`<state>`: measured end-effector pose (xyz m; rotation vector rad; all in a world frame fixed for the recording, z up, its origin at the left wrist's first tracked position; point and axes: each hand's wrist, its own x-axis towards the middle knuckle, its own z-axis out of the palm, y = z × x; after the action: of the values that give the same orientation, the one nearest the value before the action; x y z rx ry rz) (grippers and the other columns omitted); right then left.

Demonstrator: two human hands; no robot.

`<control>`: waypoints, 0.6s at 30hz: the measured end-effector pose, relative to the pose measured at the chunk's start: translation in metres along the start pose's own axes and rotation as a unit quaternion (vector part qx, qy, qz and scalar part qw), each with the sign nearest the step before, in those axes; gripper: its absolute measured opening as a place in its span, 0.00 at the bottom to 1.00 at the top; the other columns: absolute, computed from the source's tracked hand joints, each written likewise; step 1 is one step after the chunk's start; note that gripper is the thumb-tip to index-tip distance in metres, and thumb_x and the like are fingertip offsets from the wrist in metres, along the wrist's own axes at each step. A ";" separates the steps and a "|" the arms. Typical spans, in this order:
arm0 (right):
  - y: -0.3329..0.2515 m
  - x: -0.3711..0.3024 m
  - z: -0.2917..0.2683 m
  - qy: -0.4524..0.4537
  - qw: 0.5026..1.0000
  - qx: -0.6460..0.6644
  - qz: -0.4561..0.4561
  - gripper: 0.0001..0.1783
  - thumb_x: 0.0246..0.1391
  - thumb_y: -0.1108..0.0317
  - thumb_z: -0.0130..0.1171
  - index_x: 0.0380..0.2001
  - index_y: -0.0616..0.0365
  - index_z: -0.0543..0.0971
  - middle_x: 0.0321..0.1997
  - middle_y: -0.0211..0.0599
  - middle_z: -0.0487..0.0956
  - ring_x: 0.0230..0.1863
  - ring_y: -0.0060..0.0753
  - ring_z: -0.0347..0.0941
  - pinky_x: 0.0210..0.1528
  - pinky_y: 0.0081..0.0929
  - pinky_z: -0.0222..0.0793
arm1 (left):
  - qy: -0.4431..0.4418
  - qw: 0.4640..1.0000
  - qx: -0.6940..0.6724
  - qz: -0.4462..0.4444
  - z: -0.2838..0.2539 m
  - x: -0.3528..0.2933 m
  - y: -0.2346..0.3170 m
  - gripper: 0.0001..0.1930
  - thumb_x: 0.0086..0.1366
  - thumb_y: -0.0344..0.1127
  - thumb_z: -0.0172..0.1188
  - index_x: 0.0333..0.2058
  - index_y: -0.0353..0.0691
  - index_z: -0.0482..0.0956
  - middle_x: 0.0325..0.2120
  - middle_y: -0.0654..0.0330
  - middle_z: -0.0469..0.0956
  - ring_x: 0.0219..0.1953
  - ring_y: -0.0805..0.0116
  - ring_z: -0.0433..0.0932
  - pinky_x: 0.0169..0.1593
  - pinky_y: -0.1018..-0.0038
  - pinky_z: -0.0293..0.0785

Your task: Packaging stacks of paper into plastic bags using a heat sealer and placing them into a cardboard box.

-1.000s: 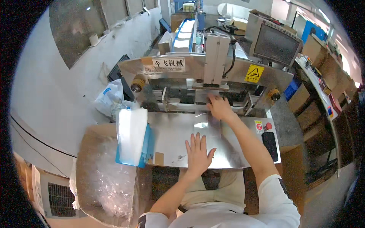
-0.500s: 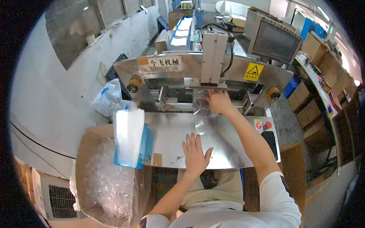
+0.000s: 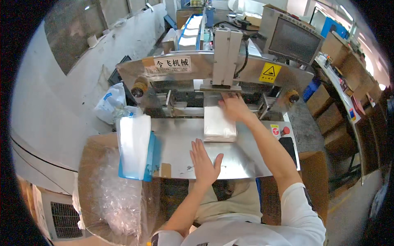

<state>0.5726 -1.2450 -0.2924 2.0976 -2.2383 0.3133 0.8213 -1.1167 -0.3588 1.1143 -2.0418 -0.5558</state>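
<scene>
Our right hand (image 3: 233,107) has drawn a white packet (image 3: 220,124) out of the machine (image 3: 172,69), fingers closed on its far edge, while our left hand (image 3: 204,162) stays flat, fingers spread, on the steel table (image 3: 172,135).

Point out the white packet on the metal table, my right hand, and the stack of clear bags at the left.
white packet (image 3: 220,125), head view, middle of its top face.
right hand (image 3: 233,108), head view, back of the hand at the packet's far edge.
stack of clear bags (image 3: 134,144), head view, middle of the top bag.
</scene>
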 end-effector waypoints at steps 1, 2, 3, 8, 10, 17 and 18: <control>0.002 -0.010 0.000 0.001 1.000 0.000 0.001 0.28 0.66 0.57 0.47 0.64 0.62 0.65 0.58 0.62 0.74 0.63 0.65 0.66 0.68 0.54 0.55 | -0.001 1.000 0.000 0.005 0.000 0.002 -0.002 0.47 0.67 0.54 0.57 0.67 0.21 0.47 0.68 0.31 0.51 0.72 0.31 0.44 0.71 0.42 0.38; -0.003 -0.027 -0.001 0.103 0.994 0.037 -0.019 0.29 0.66 0.59 0.48 0.66 0.62 0.64 0.60 0.62 0.73 0.65 0.64 0.64 0.68 0.52 0.56 | 0.001 1.000 0.004 0.003 -0.002 0.003 -0.004 0.47 0.67 0.54 0.57 0.67 0.21 0.47 0.68 0.31 0.51 0.72 0.31 0.44 0.71 0.42 0.38; -0.007 -0.051 -0.005 0.203 0.976 0.071 -0.037 0.29 0.66 0.62 0.49 0.67 0.61 0.62 0.62 0.62 0.72 0.67 0.63 0.63 0.69 0.51 0.56 | -0.005 1.000 0.008 0.004 -0.004 0.002 -0.003 0.47 0.67 0.54 0.58 0.67 0.21 0.47 0.68 0.31 0.51 0.72 0.32 0.44 0.71 0.43 0.39; -0.056 -0.197 -0.043 0.063 0.932 0.355 0.032 0.31 0.65 0.68 0.51 0.69 0.60 0.60 0.63 0.55 0.73 0.64 0.49 0.71 0.65 0.37 0.64 | -0.014 0.999 0.039 0.013 -0.004 -0.002 -0.009 0.47 0.66 0.54 0.58 0.67 0.21 0.47 0.68 0.32 0.51 0.72 0.33 0.45 0.72 0.44 0.39; -0.065 -0.242 -0.047 -0.015 0.878 0.471 0.078 0.29 0.66 0.69 0.51 0.68 0.60 0.62 0.60 0.53 0.76 0.60 0.45 0.75 0.62 0.36 0.68 | -0.018 1.000 0.023 0.000 0.000 -0.002 -0.009 0.46 0.66 0.52 0.59 0.67 0.21 0.47 0.68 0.31 0.51 0.72 0.33 0.45 0.72 0.45 0.40; -0.051 -0.304 -0.034 -0.040 0.810 0.573 0.115 0.27 0.65 0.74 0.53 0.66 0.65 0.64 0.56 0.46 0.79 0.56 0.34 0.77 0.59 0.30 0.70 | -0.015 1.000 -0.004 0.000 0.001 0.001 -0.005 0.44 0.67 0.47 0.58 0.68 0.22 0.47 0.69 0.32 0.50 0.72 0.33 0.45 0.72 0.47 0.41; -0.048 -0.303 -0.035 -0.042 0.791 0.596 0.130 0.27 0.65 0.74 0.53 0.66 0.66 0.64 0.56 0.47 0.79 0.57 0.34 0.76 0.60 0.30 0.70 | 0.011 0.999 -0.035 -0.019 0.004 0.001 -0.010 0.43 0.68 0.47 0.58 0.68 0.23 0.47 0.69 0.33 0.49 0.72 0.34 0.45 0.72 0.49 0.42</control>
<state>0.6392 -0.9442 -0.3075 2.0678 -2.6836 2.1677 0.8230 -1.1226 -0.3680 1.1155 -1.9708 -0.6269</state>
